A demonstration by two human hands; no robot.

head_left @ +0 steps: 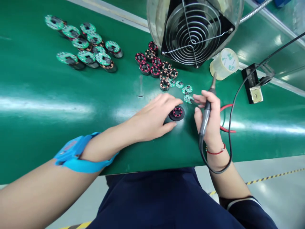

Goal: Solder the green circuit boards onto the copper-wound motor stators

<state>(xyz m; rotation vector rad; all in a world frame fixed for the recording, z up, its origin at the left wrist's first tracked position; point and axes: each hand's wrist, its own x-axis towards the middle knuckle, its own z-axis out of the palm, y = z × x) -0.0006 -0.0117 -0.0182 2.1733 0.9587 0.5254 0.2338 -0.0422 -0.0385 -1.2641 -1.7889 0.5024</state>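
A small motor stator (177, 112) with pink-red windings sits in a black round holder (176, 118) on the green table. My left hand (157, 117) curves around the holder, thumb on the near side and fingers on the far side. In my right hand (211, 114) is a soldering iron (206, 116), its tip pointing up and away. The fingertips of this hand are close to small round green circuit boards (188, 99); whether they touch one I cannot tell. More stators (156, 61), some red and some copper, stand in a cluster beyond my left hand.
Several stators with green boards on top (87, 57) stand at the far left. A fan with a wire guard (193, 41) stands at the back. A tape roll (224, 65), an iron stand with sponge (256, 94) and red-handled pliers (227, 129) lie rightward. The iron's black cable (234, 101) loops past my right wrist.
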